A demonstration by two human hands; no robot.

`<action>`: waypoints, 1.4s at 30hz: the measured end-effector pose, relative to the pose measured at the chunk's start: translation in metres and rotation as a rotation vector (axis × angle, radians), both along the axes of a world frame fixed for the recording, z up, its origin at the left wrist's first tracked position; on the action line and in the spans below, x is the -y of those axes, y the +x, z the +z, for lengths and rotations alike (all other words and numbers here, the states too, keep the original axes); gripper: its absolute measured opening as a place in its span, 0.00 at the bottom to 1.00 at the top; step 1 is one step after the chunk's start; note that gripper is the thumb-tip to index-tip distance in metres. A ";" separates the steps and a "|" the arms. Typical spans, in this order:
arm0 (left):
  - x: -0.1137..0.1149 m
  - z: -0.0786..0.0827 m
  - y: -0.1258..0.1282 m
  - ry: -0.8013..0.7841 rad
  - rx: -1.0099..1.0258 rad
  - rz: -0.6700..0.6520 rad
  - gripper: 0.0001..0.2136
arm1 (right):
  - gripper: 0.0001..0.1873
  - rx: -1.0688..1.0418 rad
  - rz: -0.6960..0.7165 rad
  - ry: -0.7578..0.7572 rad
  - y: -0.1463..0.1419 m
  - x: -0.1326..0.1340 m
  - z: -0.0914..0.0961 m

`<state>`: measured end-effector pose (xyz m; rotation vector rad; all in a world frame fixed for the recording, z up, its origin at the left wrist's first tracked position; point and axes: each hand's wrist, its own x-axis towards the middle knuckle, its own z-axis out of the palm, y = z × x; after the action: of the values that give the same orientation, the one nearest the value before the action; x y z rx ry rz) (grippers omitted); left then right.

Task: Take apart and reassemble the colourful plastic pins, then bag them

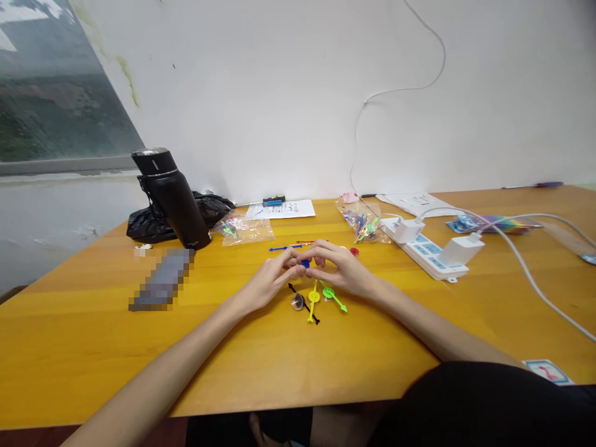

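Between the fingertips of both hands is a small blue plastic disc (305,264). My left hand (274,276) pinches it from the left, and my right hand (338,267) closes on it from the right. Just below them on the table lie a black arrow spinner with a clear disc (298,302), a yellow arrow spinner (314,297) and a green arrow spinner (329,293). Beyond my fingers rest a blue arrow (279,248), a red arrow (305,241) and a red disc (354,252), partly hidden by my hands.
A black bottle (177,205) stands at left by a black plastic bag (144,225), behind a blurred phone-like object (162,279). Bags of parts (246,228) (363,223) and a screwdriver (273,201) lie at the back. A power strip (433,261) with white cables sits right.
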<state>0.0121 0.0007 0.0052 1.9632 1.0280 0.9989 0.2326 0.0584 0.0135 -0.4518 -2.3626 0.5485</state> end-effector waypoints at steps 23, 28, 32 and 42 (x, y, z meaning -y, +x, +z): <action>-0.002 -0.003 -0.015 -0.045 -0.244 -0.143 0.15 | 0.09 0.399 -0.818 0.291 0.048 -0.058 -0.023; -0.001 0.003 -0.021 -0.125 -0.288 -0.190 0.17 | 0.10 0.409 -0.807 0.282 0.047 -0.059 -0.025; 0.000 0.007 -0.024 -0.161 -0.309 -0.228 0.17 | 0.12 0.350 -0.778 0.304 0.044 -0.058 -0.025; -0.007 0.007 -0.026 -0.315 -0.111 -0.218 0.14 | 0.12 0.031 -0.277 0.175 0.016 -0.025 0.000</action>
<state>-0.0139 0.0074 0.0125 1.8353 0.9422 0.5758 0.2484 0.0829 0.0135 -0.6958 -2.3012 0.2070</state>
